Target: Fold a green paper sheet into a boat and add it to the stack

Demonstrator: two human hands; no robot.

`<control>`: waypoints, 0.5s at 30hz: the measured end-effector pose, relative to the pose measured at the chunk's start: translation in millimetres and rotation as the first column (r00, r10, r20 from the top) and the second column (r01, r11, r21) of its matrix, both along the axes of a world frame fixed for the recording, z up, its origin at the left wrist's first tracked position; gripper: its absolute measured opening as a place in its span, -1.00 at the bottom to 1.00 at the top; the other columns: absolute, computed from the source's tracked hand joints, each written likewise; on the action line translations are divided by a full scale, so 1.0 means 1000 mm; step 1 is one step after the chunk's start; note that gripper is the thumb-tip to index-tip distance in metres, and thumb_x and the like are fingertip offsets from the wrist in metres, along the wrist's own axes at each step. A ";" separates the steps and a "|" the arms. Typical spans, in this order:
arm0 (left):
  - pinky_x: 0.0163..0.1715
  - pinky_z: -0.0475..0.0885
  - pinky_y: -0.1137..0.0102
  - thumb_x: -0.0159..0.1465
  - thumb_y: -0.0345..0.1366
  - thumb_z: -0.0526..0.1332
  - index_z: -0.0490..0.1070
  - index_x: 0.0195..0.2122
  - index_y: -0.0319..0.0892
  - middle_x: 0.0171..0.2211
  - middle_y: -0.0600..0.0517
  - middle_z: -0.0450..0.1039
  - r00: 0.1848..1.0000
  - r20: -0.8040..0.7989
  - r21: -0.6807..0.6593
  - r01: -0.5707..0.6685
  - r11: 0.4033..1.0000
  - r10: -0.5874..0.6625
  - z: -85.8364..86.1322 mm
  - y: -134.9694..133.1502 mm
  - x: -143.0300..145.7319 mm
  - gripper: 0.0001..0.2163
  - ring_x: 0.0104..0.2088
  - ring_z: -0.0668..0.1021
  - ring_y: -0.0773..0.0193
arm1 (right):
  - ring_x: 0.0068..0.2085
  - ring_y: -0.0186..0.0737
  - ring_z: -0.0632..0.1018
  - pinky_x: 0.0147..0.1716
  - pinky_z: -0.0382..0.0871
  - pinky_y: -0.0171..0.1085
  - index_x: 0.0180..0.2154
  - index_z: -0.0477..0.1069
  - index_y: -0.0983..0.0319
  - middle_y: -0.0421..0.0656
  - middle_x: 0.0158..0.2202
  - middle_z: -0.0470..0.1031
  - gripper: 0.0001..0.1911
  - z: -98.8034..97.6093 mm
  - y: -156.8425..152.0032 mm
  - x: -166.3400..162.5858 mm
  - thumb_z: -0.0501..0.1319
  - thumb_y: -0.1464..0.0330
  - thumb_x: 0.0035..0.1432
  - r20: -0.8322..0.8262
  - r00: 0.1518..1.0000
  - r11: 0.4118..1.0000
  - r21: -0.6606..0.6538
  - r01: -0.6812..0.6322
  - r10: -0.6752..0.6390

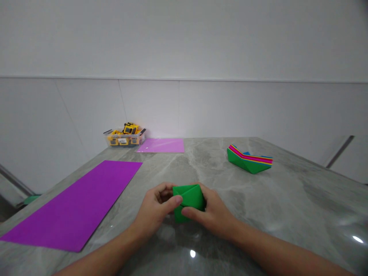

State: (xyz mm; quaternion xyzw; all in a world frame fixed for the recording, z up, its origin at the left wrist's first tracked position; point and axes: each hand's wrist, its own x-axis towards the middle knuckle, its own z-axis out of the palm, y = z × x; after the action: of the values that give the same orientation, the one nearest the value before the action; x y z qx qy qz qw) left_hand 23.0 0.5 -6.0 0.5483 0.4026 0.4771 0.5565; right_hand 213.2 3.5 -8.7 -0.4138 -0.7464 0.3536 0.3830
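A small piece of folded green paper [192, 196] is held between both my hands just above the table's near part. My left hand [160, 202] grips its left edge, with the thumb on the front face and the fingers curled behind. From the other side my right hand [211, 207] holds it, thumb across the front and fingers wrapped round the back. Slanting fold lines and overlapping flaps show on the paper's front. Its back is hidden from me.
A folded paper boat [250, 161], green with pink, yellow and blue stripes, sits at the right. Purple paper [86, 203] lies along the left. Behind are a pink packet of sheets [162, 145] and a clear box [123, 139] of yellow toy vehicles, on the grey marble table [207, 161].
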 end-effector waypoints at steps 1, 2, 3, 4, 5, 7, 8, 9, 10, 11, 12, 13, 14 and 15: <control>-0.51 0.42 0.48 0.01 -0.07 0.42 0.47 -0.28 -0.26 -0.42 -0.02 0.55 1.000 0.003 -0.013 -0.009 1.000 0.009 0.001 0.000 0.000 -0.62 -0.47 0.52 0.29 | -0.38 -0.26 0.42 -0.40 0.25 -0.30 -0.26 0.43 0.26 -0.20 -0.39 0.47 -0.64 0.000 0.000 0.000 0.38 0.16 0.01 -0.007 1.000 1.000 -0.018 0.008 -0.008; -0.52 0.42 0.48 0.01 -0.07 0.42 0.48 -0.30 -0.26 -0.44 0.00 0.55 1.000 0.004 -0.021 -0.020 1.000 0.020 0.002 -0.001 0.001 -0.62 -0.48 0.52 0.30 | -0.38 -0.27 0.41 -0.41 0.25 -0.30 -0.28 0.43 0.26 -0.21 -0.41 0.46 -0.65 -0.001 0.001 0.000 0.39 0.15 0.00 -0.017 1.000 0.999 -0.039 0.014 -0.015; -0.52 0.43 0.48 0.01 -0.07 0.42 0.49 -0.31 -0.27 -0.46 0.01 0.54 1.000 0.003 -0.025 -0.031 0.999 0.031 0.003 -0.002 0.001 -0.63 -0.50 0.52 0.31 | -0.39 -0.27 0.41 -0.42 0.25 -0.31 -0.29 0.43 0.27 -0.21 -0.42 0.45 -0.64 -0.002 0.002 0.000 0.39 0.15 -0.02 -0.031 0.999 0.998 -0.061 0.018 -0.020; -0.52 0.43 0.48 0.01 -0.07 0.42 0.50 -0.33 -0.27 -0.48 0.02 0.54 0.999 -0.001 -0.027 -0.041 0.999 0.041 0.004 -0.002 0.001 -0.64 -0.51 0.52 0.32 | -0.39 -0.28 0.40 -0.43 0.26 -0.31 -0.30 0.43 0.27 -0.21 -0.42 0.45 -0.64 -0.003 0.003 0.000 0.40 0.15 -0.02 -0.048 0.999 0.996 -0.083 0.016 -0.020; -0.53 0.44 0.48 0.01 -0.06 0.41 0.51 -0.34 -0.27 -0.50 0.03 0.53 0.999 -0.008 -0.027 -0.050 0.998 0.050 0.005 -0.003 0.002 -0.64 -0.52 0.51 0.32 | -0.39 -0.28 0.40 -0.43 0.26 -0.32 -0.30 0.42 0.27 -0.21 -0.42 0.44 -0.63 -0.004 0.003 0.000 0.40 0.14 -0.03 -0.067 0.998 0.995 -0.102 0.012 -0.019; -0.53 0.45 0.48 0.02 -0.06 0.41 0.52 -0.37 -0.26 -0.52 0.04 0.52 0.998 -0.028 -0.019 -0.065 0.998 0.064 0.006 -0.003 0.002 -0.66 -0.53 0.52 0.32 | -0.40 -0.30 0.40 -0.44 0.28 -0.33 -0.30 0.42 0.27 -0.21 -0.42 0.44 -0.62 -0.007 0.004 0.000 0.40 0.14 -0.02 -0.103 0.995 0.991 -0.136 -0.003 -0.011; -0.53 0.45 0.48 0.02 -0.06 0.41 0.53 -0.39 -0.26 -0.53 0.04 0.52 0.997 -0.039 -0.009 -0.070 0.997 0.070 0.006 -0.004 0.002 -0.67 -0.53 0.52 0.32 | -0.40 -0.30 0.40 -0.45 0.29 -0.34 -0.30 0.42 0.27 -0.21 -0.42 0.44 -0.62 -0.007 0.004 0.000 0.40 0.14 -0.02 -0.118 0.993 0.989 -0.151 -0.012 -0.006; -0.53 0.45 0.49 0.04 -0.07 0.40 0.53 -0.39 -0.26 -0.53 0.04 0.52 0.996 -0.049 0.003 -0.075 0.997 0.075 0.006 -0.004 0.002 -0.68 -0.52 0.52 0.32 | -0.41 -0.31 0.41 -0.46 0.30 -0.35 -0.30 0.41 0.27 -0.21 -0.42 0.43 -0.62 -0.008 0.004 -0.001 0.40 0.13 -0.02 -0.134 0.991 0.986 -0.168 -0.019 -0.003; -0.52 0.46 0.49 0.05 -0.07 0.39 0.54 -0.40 -0.25 -0.53 0.04 0.53 0.995 -0.059 0.020 -0.080 0.997 0.081 0.006 -0.004 0.002 -0.69 -0.52 0.53 0.31 | -0.41 -0.31 0.41 -0.48 0.32 -0.35 -0.30 0.41 0.27 -0.21 -0.42 0.43 -0.61 -0.008 0.004 -0.001 0.40 0.13 -0.02 -0.152 0.988 0.981 -0.191 -0.031 0.001; -0.52 0.46 0.49 0.06 -0.07 0.38 0.54 -0.41 -0.25 -0.52 0.04 0.53 0.994 -0.068 0.037 -0.084 0.996 0.086 0.006 -0.004 0.002 -0.70 -0.51 0.53 0.31 | -0.43 -0.31 0.43 -0.50 0.33 -0.36 -0.30 0.39 0.27 -0.21 -0.42 0.43 -0.60 -0.008 0.004 -0.001 0.40 0.12 -0.02 -0.172 0.985 0.975 -0.219 -0.044 0.006; -0.51 0.47 0.49 0.08 -0.08 0.38 0.54 -0.40 -0.25 -0.52 0.04 0.53 0.993 -0.075 0.053 -0.087 0.995 0.091 0.006 -0.004 0.002 -0.71 -0.50 0.54 0.31 | -0.45 -0.31 0.44 -0.53 0.35 -0.36 -0.29 0.38 0.27 -0.21 -0.43 0.42 -0.58 -0.008 0.003 -0.002 0.40 0.10 -0.03 -0.193 0.981 0.967 -0.248 -0.059 0.010; -0.50 0.48 0.49 0.09 -0.08 0.37 0.55 -0.40 -0.24 -0.51 0.04 0.53 0.992 -0.080 0.064 -0.088 0.994 0.093 0.006 -0.005 0.002 -0.72 -0.49 0.54 0.31 | -0.47 -0.32 0.44 -0.57 0.36 -0.37 -0.28 0.37 0.26 -0.22 -0.43 0.41 -0.56 -0.008 0.002 -0.002 0.39 0.08 -0.02 -0.216 0.976 0.959 -0.275 -0.075 0.014; -0.49 0.49 0.49 0.10 -0.08 0.37 0.55 -0.40 -0.24 -0.51 0.04 0.54 0.992 -0.083 0.068 -0.086 0.994 0.091 0.006 -0.005 0.002 -0.72 -0.48 0.55 0.30 | -0.49 -0.32 0.45 -0.61 0.36 -0.38 -0.27 0.35 0.26 -0.22 -0.44 0.41 -0.54 -0.008 0.002 -0.002 0.38 0.05 -0.02 -0.239 0.971 0.951 -0.295 -0.093 0.021; -0.48 0.50 0.48 0.10 -0.08 0.36 0.55 -0.39 -0.24 -0.50 0.04 0.54 0.992 -0.084 0.067 -0.085 0.994 0.090 0.006 -0.005 0.002 -0.72 -0.47 0.55 0.29 | -0.51 -0.33 0.45 -0.63 0.36 -0.39 -0.26 0.34 0.26 -0.22 -0.45 0.40 -0.52 -0.009 0.002 -0.003 0.37 0.02 0.00 -0.262 0.965 0.946 -0.305 -0.111 0.028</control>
State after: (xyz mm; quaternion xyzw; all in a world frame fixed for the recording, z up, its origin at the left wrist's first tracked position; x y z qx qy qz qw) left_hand 25.2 -4.6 0.0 0.5678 0.4345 0.4893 0.4993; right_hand 210.6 5.1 -17.3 -0.3945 -0.6388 0.5323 0.3911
